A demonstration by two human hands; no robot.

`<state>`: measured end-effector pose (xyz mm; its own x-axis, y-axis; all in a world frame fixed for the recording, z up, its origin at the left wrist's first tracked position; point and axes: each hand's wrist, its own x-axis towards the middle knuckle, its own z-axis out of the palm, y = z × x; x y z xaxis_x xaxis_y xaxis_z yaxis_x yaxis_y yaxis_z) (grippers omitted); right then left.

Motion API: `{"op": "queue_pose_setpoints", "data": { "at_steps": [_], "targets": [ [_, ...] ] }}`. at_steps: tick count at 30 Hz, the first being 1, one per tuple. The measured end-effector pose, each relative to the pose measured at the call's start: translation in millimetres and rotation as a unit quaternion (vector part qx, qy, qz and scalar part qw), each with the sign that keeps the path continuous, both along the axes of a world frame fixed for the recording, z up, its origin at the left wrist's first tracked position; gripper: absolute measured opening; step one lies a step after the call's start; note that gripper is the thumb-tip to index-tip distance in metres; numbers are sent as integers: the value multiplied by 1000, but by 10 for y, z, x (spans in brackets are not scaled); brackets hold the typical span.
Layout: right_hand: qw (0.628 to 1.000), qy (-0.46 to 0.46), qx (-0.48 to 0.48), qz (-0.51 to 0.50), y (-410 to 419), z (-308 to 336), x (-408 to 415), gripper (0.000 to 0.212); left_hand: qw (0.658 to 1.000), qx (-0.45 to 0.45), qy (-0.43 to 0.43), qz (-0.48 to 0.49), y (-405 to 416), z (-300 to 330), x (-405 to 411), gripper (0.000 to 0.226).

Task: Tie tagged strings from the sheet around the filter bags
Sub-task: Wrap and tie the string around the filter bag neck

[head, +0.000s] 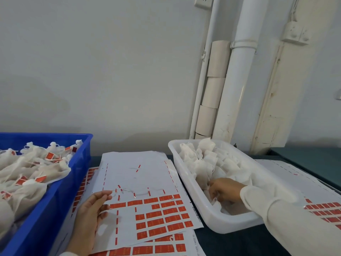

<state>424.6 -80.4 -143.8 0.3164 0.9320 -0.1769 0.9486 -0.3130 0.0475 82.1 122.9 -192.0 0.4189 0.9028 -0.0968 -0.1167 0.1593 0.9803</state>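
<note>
Sheet [140,182] between crate [60,206], left, and tray [193,183], right.

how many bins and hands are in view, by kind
blue bin with tied, tagged filter bags: 1
white bin with untied filter bags: 1
left hand, flat on the tag sheet: 1
right hand, reaching into the white bin: 1
total: 4
</note>
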Motion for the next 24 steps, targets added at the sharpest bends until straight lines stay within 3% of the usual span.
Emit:
{"op": "queue_pose_setpoints", "data": {
  "at_steps": [3, 6, 8, 15, 21, 24],
  "targets": [
    [994, 71, 71, -42, -43, 69, 8, 14, 1000, 15, 3, 2, -7, -14, -6, 18],
    [965, 191, 162, -82, -113, 117, -12, 28, 1000, 23, 8, 0, 3, -26, -2, 18],
    [942, 238, 219, -87, -139, 141, -15, 22, 999, 31, 9, -2, 9, -37, 5, 18],
    [920, 252, 284, -100, -142, 180, -16, 9, 999, 43, 21, -23, -2, -91, 30, 21],
    [881, 293, 334, -163, -146, 154, 6, 17, 999, 38, 29, -25, 29, -103, 41, 22],
    [885, 314, 315, -140, -177, 177, 21, 21, 998, 49, 36, -26, 25, -96, 50, 22]
  ]
}}
